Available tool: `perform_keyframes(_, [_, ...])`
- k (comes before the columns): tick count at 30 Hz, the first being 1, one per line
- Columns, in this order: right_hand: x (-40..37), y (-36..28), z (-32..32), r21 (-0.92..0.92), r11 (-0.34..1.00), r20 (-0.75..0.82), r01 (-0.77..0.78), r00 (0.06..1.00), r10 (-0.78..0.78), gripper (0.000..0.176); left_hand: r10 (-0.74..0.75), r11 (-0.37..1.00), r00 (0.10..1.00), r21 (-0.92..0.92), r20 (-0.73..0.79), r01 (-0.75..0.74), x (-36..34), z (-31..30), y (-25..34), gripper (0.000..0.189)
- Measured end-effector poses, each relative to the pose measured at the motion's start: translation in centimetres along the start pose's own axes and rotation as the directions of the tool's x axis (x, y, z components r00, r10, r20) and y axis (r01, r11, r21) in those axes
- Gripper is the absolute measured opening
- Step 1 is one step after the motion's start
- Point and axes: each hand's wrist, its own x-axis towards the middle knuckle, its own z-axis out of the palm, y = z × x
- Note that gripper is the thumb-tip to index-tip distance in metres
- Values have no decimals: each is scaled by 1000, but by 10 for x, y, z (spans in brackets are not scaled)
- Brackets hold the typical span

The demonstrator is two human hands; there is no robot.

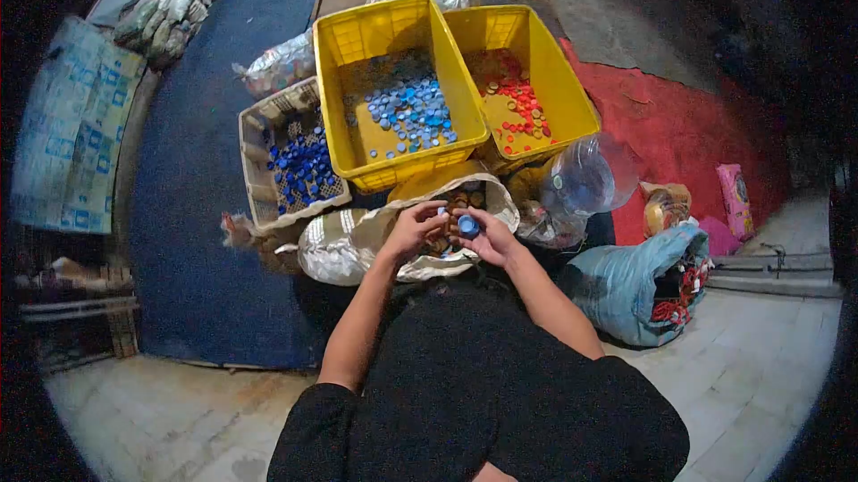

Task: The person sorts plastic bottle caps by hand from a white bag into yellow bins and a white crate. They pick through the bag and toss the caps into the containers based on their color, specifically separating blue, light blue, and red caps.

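Both hands are over the mouth of a white woven sack [508, 205], which has brownish bottle caps [436, 245] inside. My right hand [490, 241] holds a blue bottle cap [467, 226] between thumb and fingers. My left hand [416, 230] is just beside it, fingers curled, with a small pale bottle cap [441, 211] at the fingertips. Beyond the sack, a large yellow crate [407, 165] holds light blue caps [411, 111]. A second yellow crate [572, 93] holds red caps [518, 107] and some brownish ones. Dark blue caps [304, 165] lie in a whitish crate [253, 160] on the left.
A clear plastic jug [581, 178] leans beside the sack on the right. Farther right is a light blue sack [617, 285] with red items at its mouth. A pink packet [735, 201] stands behind it. Filled bags [165, 13] are piled at the far left.
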Motion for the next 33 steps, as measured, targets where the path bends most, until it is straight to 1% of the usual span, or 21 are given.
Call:
perform_keyframes(1, [1, -5, -4, -11, 1000, 18, -24, 1000, 24, 37, 2, 1000, 1000, -6, -23, -3, -2, 7, -6, 41])
perform_keyframes(3, [5, -12, -13, -40, 997, 47, -59, 997, 61, 40, 155, 918, 987, 374, -42, -128, -2, 23, -14, 41])
perform_keyframes(5, [-2, -19, -14, -57, 993, 93, -99, 990, 104, 42, 173, 894, 979, 434, -107, -111, 0, 36, -32, 40])
perform_keyframes(7, [-8, -27, -17, -81, 988, 134, -132, 981, 142, 45, 290, 753, 948, 644, -135, -139, -1, 49, -45, 41])
perform_keyframes(11, [-8, -32, -38, -201, 963, 208, -181, 952, 222, 51, 429, 666, 881, 729, -202, -157, 0, 76, -65, 39])
perform_keyframes(13, [-4, -36, -56, -329, 901, 110, -283, 936, 334, 50, 435, 669, 867, 732, -244, -129, -4, 91, -67, 39])
perform_keyframes(14, [-7, -37, -61, -383, 877, 7, -290, 949, 316, 48, 397, 708, 886, 695, -241, -128, 0, 92, -75, 40])
perform_keyframes(15, [-9, -41, -66, -390, 872, 14, -295, 945, 326, 48, 402, 708, 880, 695, -253, -123, 1, 96, -79, 40])
perform_keyframes(17, [-18, -49, -76, -439, 833, -25, -337, 931, 364, 48, 269, 887, 924, 445, -271, -128, -1, 104, -90, 39])
perform_keyframes(18, [-22, -49, -79, -445, 829, -20, -338, 929, 368, 48, 293, 878, 916, 456, -275, -143, -2, 104, -95, 38])
perform_keyframes(19, [-27, -51, -79, -350, 863, -29, -365, 925, 380, 47, 302, 875, 911, 461, -280, -148, -2, 103, -99, 38])
perform_keyframes(21, [-33, -54, -78, -150, 904, -39, -401, 916, 400, 44, -7, 991, 900, 119, -436, 66, 0, 99, -112, 40])
perform_keyframes(23, [-22, -54, -89, -87, 918, -81, -386, 922, 379, 40, 58, 996, 879, 90, -474, -17, 18, 83, -141, 38])
perform_keyframes(25, [3, -64, -97, -139, 895, -166, -425, 901, 402, 34, -57, 989, 845, -149, -532, -27, 31, 80, -123, 33])
perform_keyframes(26, [25, -69, -102, -165, 943, 58, -289, 952, 302, 31, 41, 999, 783, 5, -620, -48, 43, 82, -101, 28])
perform_keyframes(27, [46, -80, -89, -217, 957, 63, -190, 976, 208, 31, 95, 993, 813, -8, -574, -121, 61, 65, -89, 29])
perform_keyframes(28, [37, -103, -51, -236, 969, 214, -69, 969, 121, 36, 112, 986, 772, 168, -625, -7, 62, 61, -48, 34])
perform_keyframes(29, [29, -123, -15, -273, 962, 164, 15, 986, 32, 57, 212, 970, 741, 227, -638, -82, 78, 55, -21, 40])
perform_keyframes(30, [64, -134, -21, -335, 936, 138, 111, 988, -68, 68, 317, 927, 745, 28, -587, -373, 82, 69, 14, 44])
perform_keyframes(31, [30, -146, 24, -361, 889, 129, 281, 959, -251, 80, 422, 773, 712, -188, -562, -607, 77, 87, 47, 48])
perform_keyframes(33, [15, -159, 40, -425, 846, 205, 322, 945, -256, 81, 458, 836, 559, 120, -691, -536, 58, 91, 81, 56])
